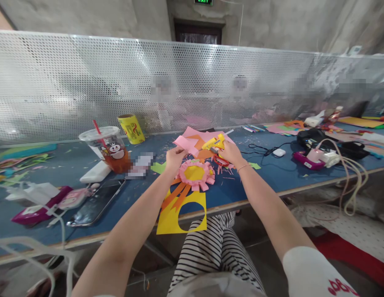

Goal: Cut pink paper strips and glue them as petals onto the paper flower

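My left hand point(175, 158) pinches a pink paper strip point(186, 144) that is bent up at its upper end. In my right hand point(230, 152) is a yellow glue gun point(214, 143), its nozzle side turned toward the strip but apart from it. Below and between both hands lies a paper rosette point(194, 173) with a yellow round centre, a fringed pink border and orange tails. Under the tails, a yellow sheet point(167, 222) with a round hole hangs over the table's front edge. Pink and orange paper point(198, 136) lies behind the hands.
Left on the blue table point(142, 206) are a drink cup point(116, 154) with a straw, a yellow roll point(131, 128), a phone point(97, 202) and a purple power strip point(40, 208). Cables and another purple power strip point(307, 160) lie right. A perforated metal screen point(117, 82) borders the back.
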A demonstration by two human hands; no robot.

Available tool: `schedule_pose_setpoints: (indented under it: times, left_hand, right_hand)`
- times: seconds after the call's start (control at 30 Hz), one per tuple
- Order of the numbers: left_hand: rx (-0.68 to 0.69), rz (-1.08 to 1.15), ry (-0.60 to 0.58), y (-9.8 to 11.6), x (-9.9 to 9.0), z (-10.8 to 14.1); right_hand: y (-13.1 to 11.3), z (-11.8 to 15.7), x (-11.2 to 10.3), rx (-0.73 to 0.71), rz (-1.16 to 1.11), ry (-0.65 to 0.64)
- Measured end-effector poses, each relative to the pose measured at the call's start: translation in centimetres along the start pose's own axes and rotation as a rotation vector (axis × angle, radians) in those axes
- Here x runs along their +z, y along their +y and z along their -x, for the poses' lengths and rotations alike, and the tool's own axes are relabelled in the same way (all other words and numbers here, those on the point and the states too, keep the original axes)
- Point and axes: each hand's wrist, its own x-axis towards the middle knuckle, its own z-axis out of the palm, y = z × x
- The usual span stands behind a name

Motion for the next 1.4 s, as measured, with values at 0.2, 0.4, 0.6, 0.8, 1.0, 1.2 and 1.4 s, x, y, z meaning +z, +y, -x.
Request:
schedule_pose_setpoints:
  times: [0.2,0.4,0.6,0.8,1.0,1.2,1.4]
  left_hand:
    - [0.004,0.008,-0.008,-0.4,-0.1,-0.2]
    - [-0.044,0.076,-0.048,-0.3,0.1,-0.2]
    - [-0.112,0.162,-0.18,0.7,0.5,0.7]
    - [-0.025,-0.022,-0.286,2.0,0.8,1.6]
    - [0.062,-0.105,-0.314,2.3,1.1,2.1]
    - [0.053,-0.076,-0.341,2.4,1.4,2.4]
    - [0.019,0.063,-0.261,2.5,1.3,2.0]
  right_hand:
    - [0.1,-0.1,0.2,0.04,-0.038,0.045]
    - [3.1,-0.4,1.5,0.264,-0.202,0.104]
    - [4.0,-0.6,1.2,0.245,-0.201,0.214]
    - [-2.0,-0.6,1.4,-0.096,-0.865,-0.017]
    - [-5.0,0.2,2.1,-0.058,-0.948,-0.039]
    - [-5.3,0.5,1.4,-0.121,-0.939,-0.042]
    - [-4.9,0.4,0.6,-0.051,-1.176,-0.063]
